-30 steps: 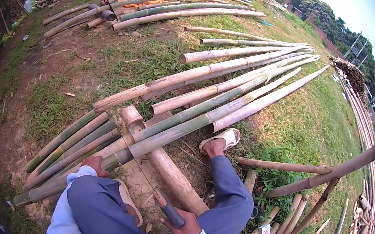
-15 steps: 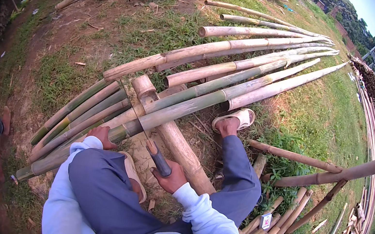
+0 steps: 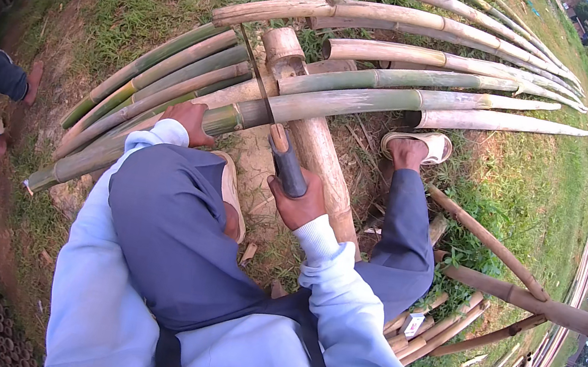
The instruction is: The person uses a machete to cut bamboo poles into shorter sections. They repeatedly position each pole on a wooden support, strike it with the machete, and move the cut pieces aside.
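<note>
A long greenish bamboo pole lies slantwise before me across a thick bamboo log. My left hand grips this pole just left of the log. In my right hand is the dark handle of a handsaw, held to the right of my left hand. The saw's thin blade crosses the pole beside the log and points away from me. Where the teeth meet the bamboo, the depth of any cut cannot be made out. My knees are on either side of the saw.
More bamboo poles lie beyond, and others are bunched at the left. At the right stand a bamboo frame, short pieces and a small white-and-red box. Another person's leg shows at far left.
The view has shifted, so poles and hands appear higher and farther right. The saw handle sits slightly nearer the pole. Both hands keep their holds.
</note>
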{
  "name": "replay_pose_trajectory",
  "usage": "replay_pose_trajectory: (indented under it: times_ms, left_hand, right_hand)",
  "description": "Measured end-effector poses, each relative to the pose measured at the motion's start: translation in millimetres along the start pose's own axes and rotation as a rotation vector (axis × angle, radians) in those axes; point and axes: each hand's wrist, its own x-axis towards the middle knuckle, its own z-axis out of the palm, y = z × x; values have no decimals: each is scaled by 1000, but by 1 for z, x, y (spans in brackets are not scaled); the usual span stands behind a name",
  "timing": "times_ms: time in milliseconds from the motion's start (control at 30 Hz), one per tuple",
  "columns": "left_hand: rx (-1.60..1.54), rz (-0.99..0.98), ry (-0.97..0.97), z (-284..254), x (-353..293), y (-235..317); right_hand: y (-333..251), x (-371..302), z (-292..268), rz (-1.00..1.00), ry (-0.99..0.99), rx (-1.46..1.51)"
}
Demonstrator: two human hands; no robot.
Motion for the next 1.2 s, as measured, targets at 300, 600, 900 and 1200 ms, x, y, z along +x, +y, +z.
replay_pose_trajectory:
  times_ms: [300,600,900,1200]
  left_hand:
    - [-30,-29,8,9,-13,-11]
    - [-30,4,4,-4,-1,3]
    - [-26,-22,-44,7,-11,-11]
    - [-30,14,0,2,1,-4]
  right_hand:
    - [-55,-201,-81,128,-70,-65]
    - [-4,14,4,-75,44,-29]
    - [-43,-201,-79,107,-82,-104]
    - [-12,6,0,-27,24,-48]
